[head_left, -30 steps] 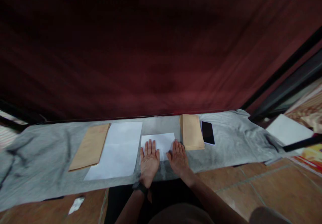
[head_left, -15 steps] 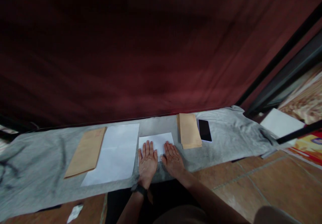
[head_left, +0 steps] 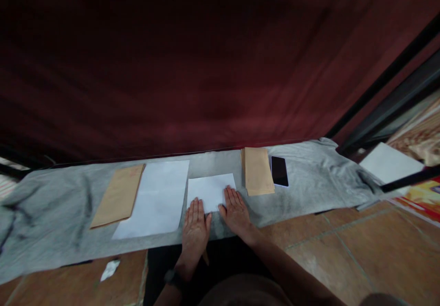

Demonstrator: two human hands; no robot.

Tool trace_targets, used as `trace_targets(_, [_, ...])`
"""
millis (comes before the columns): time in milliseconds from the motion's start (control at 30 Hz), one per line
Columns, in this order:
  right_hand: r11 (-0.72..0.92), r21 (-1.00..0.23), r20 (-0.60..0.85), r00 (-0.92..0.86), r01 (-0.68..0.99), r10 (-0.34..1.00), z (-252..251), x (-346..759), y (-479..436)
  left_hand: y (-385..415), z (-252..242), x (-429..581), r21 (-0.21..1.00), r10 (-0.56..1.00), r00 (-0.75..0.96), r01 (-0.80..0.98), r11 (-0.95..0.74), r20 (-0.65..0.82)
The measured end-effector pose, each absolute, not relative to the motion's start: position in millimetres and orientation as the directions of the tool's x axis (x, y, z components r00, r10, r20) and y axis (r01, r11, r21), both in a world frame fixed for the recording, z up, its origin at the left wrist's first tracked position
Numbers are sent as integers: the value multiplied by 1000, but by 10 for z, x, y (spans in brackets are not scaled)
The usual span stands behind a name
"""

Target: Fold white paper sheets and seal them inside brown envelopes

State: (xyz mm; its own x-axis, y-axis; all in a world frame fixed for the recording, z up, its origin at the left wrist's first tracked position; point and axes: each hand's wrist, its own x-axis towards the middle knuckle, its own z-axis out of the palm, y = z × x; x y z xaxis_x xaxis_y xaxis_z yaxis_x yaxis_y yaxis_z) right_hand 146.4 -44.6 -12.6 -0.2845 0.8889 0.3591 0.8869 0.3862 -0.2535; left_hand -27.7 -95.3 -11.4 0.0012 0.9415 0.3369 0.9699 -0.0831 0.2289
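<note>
A small folded white sheet (head_left: 210, 189) lies on a grey cloth (head_left: 62, 219) spread over the floor. My left hand (head_left: 195, 229) lies flat and open, fingertips at the sheet's near left corner. Over the sheet's near right corner rests my right hand (head_left: 235, 214), also flat with fingers stretched out. A larger white sheet (head_left: 156, 199) sits to the left, with a brown envelope (head_left: 119, 195) beside it. Right of the folded sheet is a stack of brown envelopes (head_left: 257, 170), then a black phone (head_left: 279, 171).
A dark red curtain (head_left: 192, 68) hangs behind the cloth. Tiled floor (head_left: 343, 255) lies to the right and in front. A scrap of white paper (head_left: 110, 269) is on the tiles at left. Another white sheet (head_left: 390, 163) lies at far right under a black bar.
My left hand has slid back toward me off most of the folded sheet, so more of the sheet shows. The right hand has stayed near the sheet's right corner. The view shifted slightly.
</note>
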Motion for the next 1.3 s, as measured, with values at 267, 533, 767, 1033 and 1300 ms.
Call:
trace_targets(267, [381, -226, 359, -287, 896, 888, -139, 1755, -649, -1131, -84, -247, 231, 938, -50, 972, -32, 342])
trace_targets(533, [474, -296, 299, -391, 829, 870, 48, 1490, -661, -1144, 38, -183, 220, 955, -38, 975, -29, 293])
trace_targets(767, [513, -267, 328, -423, 816, 845, 19, 1529, -823, -1189, 54, -279, 233, 961, -16, 971, -51, 276])
trace_targets(1033, [459, -228, 333, -374, 859, 866, 2, 1747, -867, -513, 103, -8, 235, 957, 76, 961, -144, 279])
trace_targets(1300, [402, -356, 299, -305, 844, 904, 152, 1484, -460, -347, -121, -180, 220, 944, 48, 967, -125, 325])
